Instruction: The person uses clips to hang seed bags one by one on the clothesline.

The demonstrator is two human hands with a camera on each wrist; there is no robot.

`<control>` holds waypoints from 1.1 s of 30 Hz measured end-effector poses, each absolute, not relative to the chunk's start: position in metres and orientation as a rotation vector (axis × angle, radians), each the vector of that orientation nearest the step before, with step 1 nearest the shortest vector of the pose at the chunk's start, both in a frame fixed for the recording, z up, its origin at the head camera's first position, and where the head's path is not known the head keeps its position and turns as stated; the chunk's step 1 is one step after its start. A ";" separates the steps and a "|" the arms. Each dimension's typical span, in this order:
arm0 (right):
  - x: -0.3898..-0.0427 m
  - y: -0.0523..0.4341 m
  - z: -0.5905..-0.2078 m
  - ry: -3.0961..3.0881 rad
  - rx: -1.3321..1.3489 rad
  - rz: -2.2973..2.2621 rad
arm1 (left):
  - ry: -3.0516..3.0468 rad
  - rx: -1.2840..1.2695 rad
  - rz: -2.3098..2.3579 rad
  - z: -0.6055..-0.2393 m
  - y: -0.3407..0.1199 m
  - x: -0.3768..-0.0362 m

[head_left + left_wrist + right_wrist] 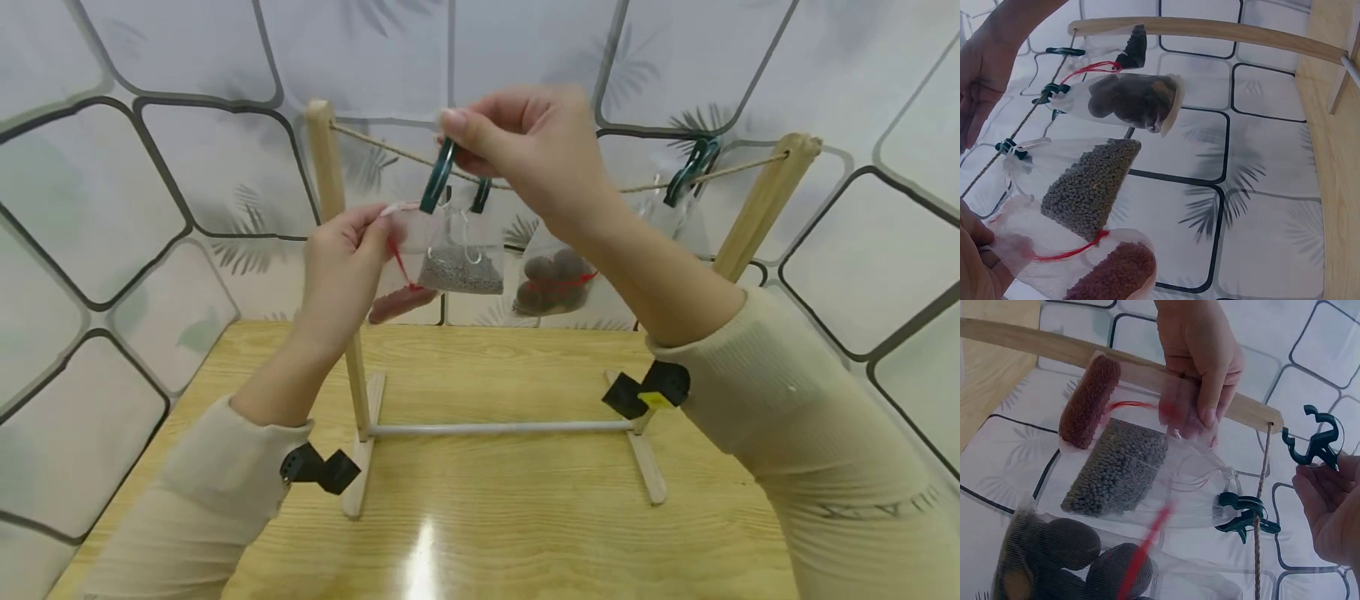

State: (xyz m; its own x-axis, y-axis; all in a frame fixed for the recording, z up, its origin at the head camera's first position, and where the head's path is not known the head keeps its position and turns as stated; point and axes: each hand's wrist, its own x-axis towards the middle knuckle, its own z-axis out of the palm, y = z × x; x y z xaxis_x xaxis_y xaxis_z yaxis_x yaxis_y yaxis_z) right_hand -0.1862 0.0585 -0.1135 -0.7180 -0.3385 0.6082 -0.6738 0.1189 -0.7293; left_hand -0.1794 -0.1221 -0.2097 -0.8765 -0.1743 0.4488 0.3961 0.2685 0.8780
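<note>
My left hand [341, 262] pinches the top of a sheer drawstring bag [1124, 265] with reddish granules in its bottom and a red cord. Above and to the right, my right hand [543, 154] squeezes a dark green spring clip [1315, 440] between thumb and fingers. In the right wrist view the clip's jaws are spread and grip nothing, beside the rope [1262, 478]. Right next to the held bag, a sheer bag of grey pellets [463, 271] hangs from the rope by another green clip [1244, 512].
Farther right hangs a bag of dark, rounded lumps [555, 279], then another clipped bag [1132, 50] with something black in it. Wooden posts [327, 158] hold the rope at both ends. A white rod [502, 428] joins their feet on the wooden table [495, 517].
</note>
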 end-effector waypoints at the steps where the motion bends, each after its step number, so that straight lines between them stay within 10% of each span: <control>1: -0.190 0.058 -0.111 -2.100 0.991 1.535 | -2.053 -0.198 -1.655 -0.209 -0.120 -0.181; 33: -0.220 0.049 -0.112 -2.427 1.125 1.112 | -1.923 -0.402 -1.792 -0.196 -0.108 -0.186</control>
